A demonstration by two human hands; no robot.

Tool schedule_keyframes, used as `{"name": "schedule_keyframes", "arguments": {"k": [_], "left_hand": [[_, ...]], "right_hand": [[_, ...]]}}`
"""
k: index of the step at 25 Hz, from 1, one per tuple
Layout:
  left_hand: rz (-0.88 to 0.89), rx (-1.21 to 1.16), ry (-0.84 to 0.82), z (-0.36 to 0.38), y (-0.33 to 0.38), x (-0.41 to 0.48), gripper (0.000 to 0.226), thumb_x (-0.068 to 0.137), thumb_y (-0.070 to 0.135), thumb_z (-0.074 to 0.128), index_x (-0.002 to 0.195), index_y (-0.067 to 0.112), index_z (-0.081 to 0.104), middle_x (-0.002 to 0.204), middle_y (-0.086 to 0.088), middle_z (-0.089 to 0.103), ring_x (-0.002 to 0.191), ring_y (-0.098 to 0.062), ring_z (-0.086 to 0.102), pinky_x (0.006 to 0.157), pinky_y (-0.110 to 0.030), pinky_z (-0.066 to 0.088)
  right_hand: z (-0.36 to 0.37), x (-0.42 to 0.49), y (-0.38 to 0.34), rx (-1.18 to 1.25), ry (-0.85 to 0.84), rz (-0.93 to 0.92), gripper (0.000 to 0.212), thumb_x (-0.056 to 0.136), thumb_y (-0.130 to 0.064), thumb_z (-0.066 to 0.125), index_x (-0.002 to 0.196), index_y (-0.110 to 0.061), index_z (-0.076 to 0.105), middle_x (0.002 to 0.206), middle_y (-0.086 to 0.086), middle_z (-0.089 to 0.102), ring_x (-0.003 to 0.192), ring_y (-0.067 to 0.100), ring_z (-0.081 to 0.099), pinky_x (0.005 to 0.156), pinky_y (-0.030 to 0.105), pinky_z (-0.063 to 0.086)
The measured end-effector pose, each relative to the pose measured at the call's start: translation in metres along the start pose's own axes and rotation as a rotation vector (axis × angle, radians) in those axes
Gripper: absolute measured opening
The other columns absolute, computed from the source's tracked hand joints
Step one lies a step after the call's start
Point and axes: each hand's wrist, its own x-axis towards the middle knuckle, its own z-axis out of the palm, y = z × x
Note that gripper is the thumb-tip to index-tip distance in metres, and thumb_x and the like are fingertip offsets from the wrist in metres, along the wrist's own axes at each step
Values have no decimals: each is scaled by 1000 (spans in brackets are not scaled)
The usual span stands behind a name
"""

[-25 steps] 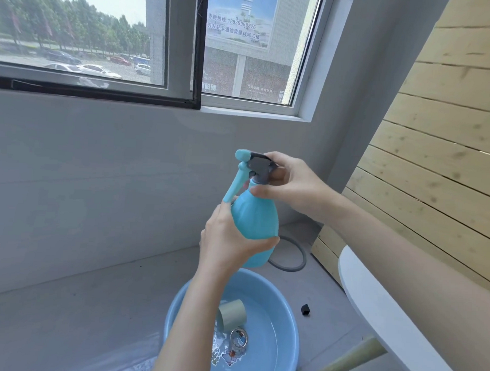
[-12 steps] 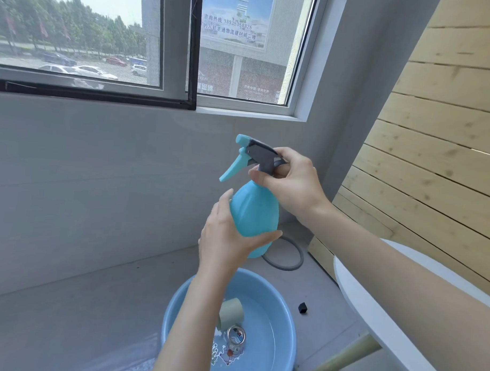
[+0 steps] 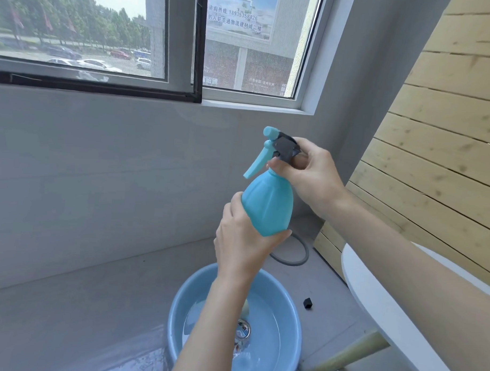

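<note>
Right hand (image 3: 308,176): fingers curled round the dark grey spray head (image 3: 286,148) and the neck under it, thumb pressed on the front of the neck just below the trigger. Left hand (image 3: 242,240): fingers and thumb wrapped round the lower half of the turquoise pear-shaped plastic spray bottle (image 3: 267,202), cupping it from below. Bottle is in the air, roughly upright with a slight tilt, nozzle and turquoise trigger lever (image 3: 255,165) pointing left toward the grey wall. Can't tell whether the head is screwed tight or loose. Directly below the hands, a round light-blue plastic basin (image 3: 175,307) sits on the grey floor with water in it. A metal can (image 3: 243,328) lies in the water, partly behind the left forearm. Wet patch on the floor just left of the basin. Behind the bottle, a grey rubber ring (image 3: 302,259) lies flat on the floor near the corner. A small black cap (image 3: 307,303) sits on the floor right of the basin, apart from it. A white round tabletop (image 3: 373,295) on pale legs stands at right, under the right forearm, with a pale wooden plank wall (image 3: 434,136) behind it. A sliding window (image 3: 182,44) is above the grey wall.
</note>
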Motion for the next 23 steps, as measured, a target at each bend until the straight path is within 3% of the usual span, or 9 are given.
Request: {"name": "schedule_keyframes", "arguments": {"k": [4,6,8,10,13,15,18,23], "left_hand": [[-16,9,-6,5,2,1,92,54,52,84,129,24,39,115,9,50,105,-19,52,74,-28,31],[-19,-7,-25,7,3,0,90,52,54,83,125,25,40,115,11,51,106,-17,52,76,-27,29],[-13,-14,-34,8,6,-1,89,52,56,83,123,26,40,115,12,51,106,-16,51,76,-26,29],[13,-19,-33,7,11,-3,89,51,55,83,123,26,40,115,13,51,104,-14,51,76,-26,28],[76,-2,-42,7,27,-12,91,50,56,84,124,26,39,115,14,50,103,-12,50,75,-25,28],[106,12,-45,12,40,-24,90,50,58,83,123,26,40,114,14,50,100,-14,52,73,-27,31],[132,21,-48,27,57,-47,91,52,62,80,124,25,40,114,13,52,100,-18,54,72,-29,34],[184,15,-112,56,80,-86,95,52,62,80,127,23,38,115,11,52,102,-19,55,72,-30,35]], "right_hand": [[-6,-3,2,-65,-28,-17,34,83,-20,72,114,-26,60,100,5,72,96,22,67,96,44,50],[-17,-4,-6,-144,-139,19,56,89,-21,66,140,-25,44,112,0,68,104,15,64,102,33,45],[-30,-10,-15,-162,-231,65,67,93,-18,61,149,-27,27,115,-5,66,107,7,62,102,22,40],[-41,-19,-24,-121,-235,74,61,93,-24,60,147,-27,32,112,-5,69,108,6,62,104,24,40],[-57,-36,-34,-58,-124,73,66,81,-54,62,138,-27,43,109,-3,70,110,10,62,103,37,45],[-67,-50,-43,-66,-35,87,67,70,-64,64,126,-31,51,106,-2,69,103,9,63,95,30,49],[-80,-67,-49,-82,87,95,55,71,-56,74,116,-30,56,99,-4,67,96,12,63,84,25,49],[-120,-100,-41,-37,274,153,52,67,-44,83,111,-25,61,94,0,65,95,13,63,82,24,48]]}}
